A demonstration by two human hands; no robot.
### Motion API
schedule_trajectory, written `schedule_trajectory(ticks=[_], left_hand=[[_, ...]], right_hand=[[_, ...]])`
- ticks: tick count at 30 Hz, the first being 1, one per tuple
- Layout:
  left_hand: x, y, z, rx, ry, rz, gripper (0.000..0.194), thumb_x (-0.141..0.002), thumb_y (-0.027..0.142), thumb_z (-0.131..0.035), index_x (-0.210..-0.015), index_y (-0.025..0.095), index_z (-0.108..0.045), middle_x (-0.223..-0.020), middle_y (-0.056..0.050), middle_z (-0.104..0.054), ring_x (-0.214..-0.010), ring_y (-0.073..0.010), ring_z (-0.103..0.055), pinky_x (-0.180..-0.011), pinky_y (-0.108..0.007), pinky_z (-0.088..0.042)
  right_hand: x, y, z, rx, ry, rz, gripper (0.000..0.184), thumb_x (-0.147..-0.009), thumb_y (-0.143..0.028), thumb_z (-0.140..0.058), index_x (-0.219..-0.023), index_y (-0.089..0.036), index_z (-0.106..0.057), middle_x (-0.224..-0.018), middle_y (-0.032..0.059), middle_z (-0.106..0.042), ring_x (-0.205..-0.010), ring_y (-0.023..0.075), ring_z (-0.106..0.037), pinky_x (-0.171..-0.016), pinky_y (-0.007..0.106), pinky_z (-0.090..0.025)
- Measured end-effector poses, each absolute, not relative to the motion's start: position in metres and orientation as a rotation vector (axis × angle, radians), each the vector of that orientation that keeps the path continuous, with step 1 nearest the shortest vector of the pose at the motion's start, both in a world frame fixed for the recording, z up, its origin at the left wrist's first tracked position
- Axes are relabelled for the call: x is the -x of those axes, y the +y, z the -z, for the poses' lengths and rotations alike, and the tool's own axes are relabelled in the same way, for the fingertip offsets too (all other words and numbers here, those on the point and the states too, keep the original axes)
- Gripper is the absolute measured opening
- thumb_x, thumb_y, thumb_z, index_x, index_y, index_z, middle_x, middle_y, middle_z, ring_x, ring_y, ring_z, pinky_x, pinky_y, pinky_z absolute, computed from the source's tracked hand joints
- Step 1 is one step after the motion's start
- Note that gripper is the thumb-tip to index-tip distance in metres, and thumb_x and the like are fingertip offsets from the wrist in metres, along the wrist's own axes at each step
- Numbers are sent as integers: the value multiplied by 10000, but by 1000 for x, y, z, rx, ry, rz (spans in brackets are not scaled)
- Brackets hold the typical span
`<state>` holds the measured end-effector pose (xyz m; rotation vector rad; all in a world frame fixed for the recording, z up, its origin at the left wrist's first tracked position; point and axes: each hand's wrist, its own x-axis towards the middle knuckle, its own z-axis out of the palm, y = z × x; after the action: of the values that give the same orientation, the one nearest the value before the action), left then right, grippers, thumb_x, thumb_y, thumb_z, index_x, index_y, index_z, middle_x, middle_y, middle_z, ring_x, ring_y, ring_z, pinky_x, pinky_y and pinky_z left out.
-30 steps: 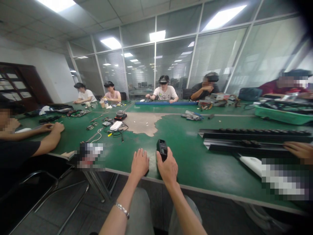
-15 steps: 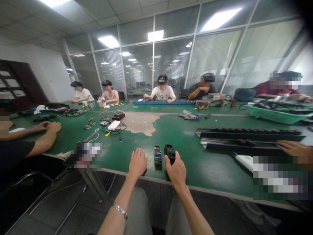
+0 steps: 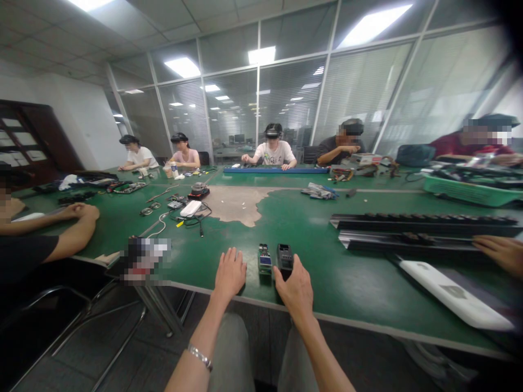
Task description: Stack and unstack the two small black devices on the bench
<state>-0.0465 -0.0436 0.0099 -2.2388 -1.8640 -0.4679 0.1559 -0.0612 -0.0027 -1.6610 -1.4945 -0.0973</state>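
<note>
My left hand (image 3: pixel 231 274) lies flat near the table's front edge, its fingers stretched out and nothing in it. To its right a small green circuit board (image 3: pixel 265 262) with a dark blue screen-like part rests on the table. Next to the board is a black plastic housing (image 3: pixel 284 258) with openings in its top. My right hand (image 3: pixel 295 283) holds the housing at its near end, thumb on the left side and fingers on the right. The fingers partly hide the near end of the housing.
Two long black rails (image 3: pixel 408 239) lie to the right, with a co-worker's hand (image 3: pixel 498 253) on the nearer one. Closer stands a white elongated object (image 3: pixel 453 294). A white box with cables (image 3: pixel 191 208) lies ahead left; a green basket (image 3: pixel 469 190) sits far right.
My right hand has turned the black housing slightly, so that it now stands straighter beside the board. The left hand keeps its place. The view has shifted slightly.
</note>
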Motion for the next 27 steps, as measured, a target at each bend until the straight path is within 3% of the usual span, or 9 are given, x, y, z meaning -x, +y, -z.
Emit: schedule_trajectory(ticks=[11,17,23,27], left_hand=[[49,-43,-13,2265,-1901,450,481,-991,375,-321,-1395,162,-471,-1499,-134,-422,-1409,-267,-335,-1161,-476,-258],[50,-45,-15,2274,-1919,447,496,-996,395,-292,-1405,170,-461,-1512,-123,-404,-1423,-268,-307,-1165,-478,-250],[50,-44,-17,2214,-1925,450,545,-987,436,-318,-1437,144,-414,-1556,-139,-322,-1467,-300,-185,-1169,-544,-203],[50,-42,-16,2252,-1924,427,579,-993,480,-275,-1437,137,-419,-1540,-143,-353,-1450,-295,-241,-1167,-523,-224]], right_hand=[[-157,-58,7,1647,-1554,122,673,-917,-488,-408,-1421,-43,-372,-1322,219,-541,-1165,323,-520,-996,452,-422],[-157,-56,5,1664,-1555,111,729,-880,-520,-451,-1425,-43,-368,-1346,224,-521,-1191,339,-505,-1016,461,-413],[-159,-54,7,1645,-1556,114,729,-876,-506,-459,-1438,-54,-355,-1336,222,-526,-1197,336,-499,-1021,471,-410],[-159,-54,8,1645,-1562,138,673,-907,-469,-425,-1422,-38,-381,-1276,223,-561,-1158,323,-513,-1008,456,-416]])
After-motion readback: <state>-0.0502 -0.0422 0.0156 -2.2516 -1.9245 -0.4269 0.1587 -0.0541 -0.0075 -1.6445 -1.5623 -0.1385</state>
